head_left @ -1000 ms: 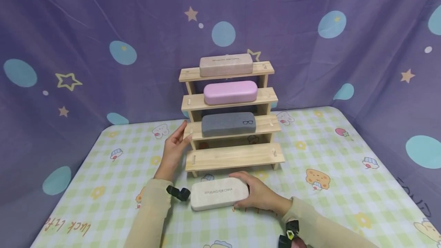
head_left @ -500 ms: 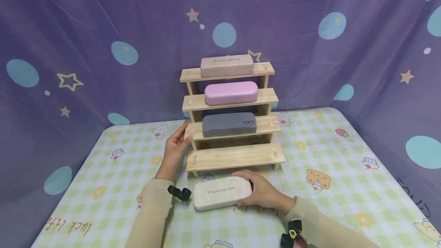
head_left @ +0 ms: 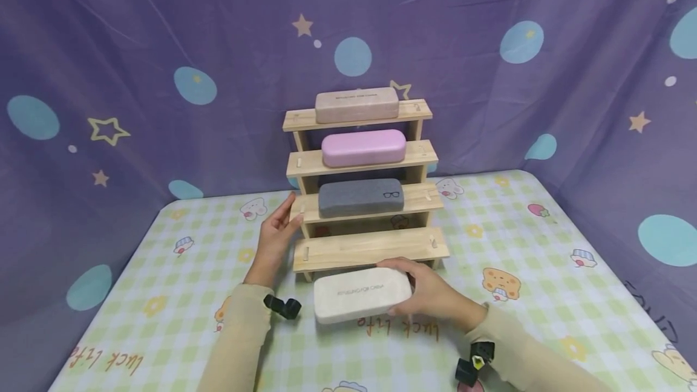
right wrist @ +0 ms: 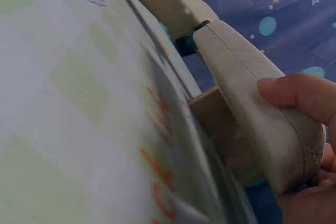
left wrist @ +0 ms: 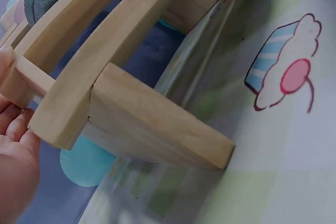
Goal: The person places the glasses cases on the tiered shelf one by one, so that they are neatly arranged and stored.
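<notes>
In the head view my right hand (head_left: 435, 295) grips the right end of a cream glasses case (head_left: 362, 296) with dark lettering on its lid. The right wrist view shows the case (right wrist: 252, 103) raised above the cloth, thumb on its side near the seam. My left hand (head_left: 274, 239) holds the left end of a wooden step of the four-tier shelf (head_left: 370, 248), thumb in front and fingers behind. Higher up the shelf sit a grey glasses case (head_left: 354, 198), a pink case (head_left: 363, 148) and a beige case (head_left: 356, 106), one per step. The lowest step is bare.
A green-and-white checked cloth (head_left: 523, 331) with cartoon prints covers the table. Behind it hangs a purple curtain (head_left: 261, 138) with stars and blue dots, close to the shelf's back. Small black cameras sit on both wrists, the left one (head_left: 283, 306) near the cream case.
My right hand has lifted the cream glasses case and carried it right and towards the shelf's lowest step. My left hand stays on the shelf, and the other cases have not moved.
</notes>
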### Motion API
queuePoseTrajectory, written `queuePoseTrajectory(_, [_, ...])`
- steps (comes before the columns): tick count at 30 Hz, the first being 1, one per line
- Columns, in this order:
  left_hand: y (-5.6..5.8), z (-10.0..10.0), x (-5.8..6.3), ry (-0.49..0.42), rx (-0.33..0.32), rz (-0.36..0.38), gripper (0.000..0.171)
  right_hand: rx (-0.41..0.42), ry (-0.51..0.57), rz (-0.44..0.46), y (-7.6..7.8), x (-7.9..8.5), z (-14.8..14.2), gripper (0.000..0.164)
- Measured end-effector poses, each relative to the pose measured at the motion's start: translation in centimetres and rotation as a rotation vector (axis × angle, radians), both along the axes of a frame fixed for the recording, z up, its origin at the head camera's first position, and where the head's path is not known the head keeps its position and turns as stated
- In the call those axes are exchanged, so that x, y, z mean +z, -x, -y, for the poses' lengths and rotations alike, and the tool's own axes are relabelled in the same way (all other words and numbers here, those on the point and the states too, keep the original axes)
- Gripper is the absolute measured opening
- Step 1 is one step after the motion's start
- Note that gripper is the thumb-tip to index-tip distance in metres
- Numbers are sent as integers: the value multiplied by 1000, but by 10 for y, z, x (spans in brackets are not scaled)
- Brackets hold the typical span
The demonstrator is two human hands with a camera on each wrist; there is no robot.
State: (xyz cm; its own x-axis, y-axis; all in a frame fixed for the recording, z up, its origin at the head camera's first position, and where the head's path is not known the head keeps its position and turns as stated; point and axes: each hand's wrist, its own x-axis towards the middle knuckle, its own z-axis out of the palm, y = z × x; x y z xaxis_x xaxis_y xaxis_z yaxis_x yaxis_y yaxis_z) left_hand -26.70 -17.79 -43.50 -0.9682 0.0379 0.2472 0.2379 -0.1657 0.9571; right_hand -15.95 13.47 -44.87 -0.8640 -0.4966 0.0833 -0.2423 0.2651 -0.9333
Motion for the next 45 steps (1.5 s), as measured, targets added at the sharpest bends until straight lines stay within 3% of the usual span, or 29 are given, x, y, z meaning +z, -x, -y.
queuePoseTrajectory(7, [-1,1,2,10,-3,1,56,-7,69,-46,11,17,-11,79])
queuePoseTrajectory(14, [-1,1,1,8,-12,-2,57,-13,108,-10,32,27,-19,80])
queuePoseTrajectory(28, [-1,1,2,38,9,15,57,-43,81,28,60,22,-22,80])
queuePoseTrajectory(45, [-2,0,3,50,20,12,58,-47,66,23,71,17,-19,78])
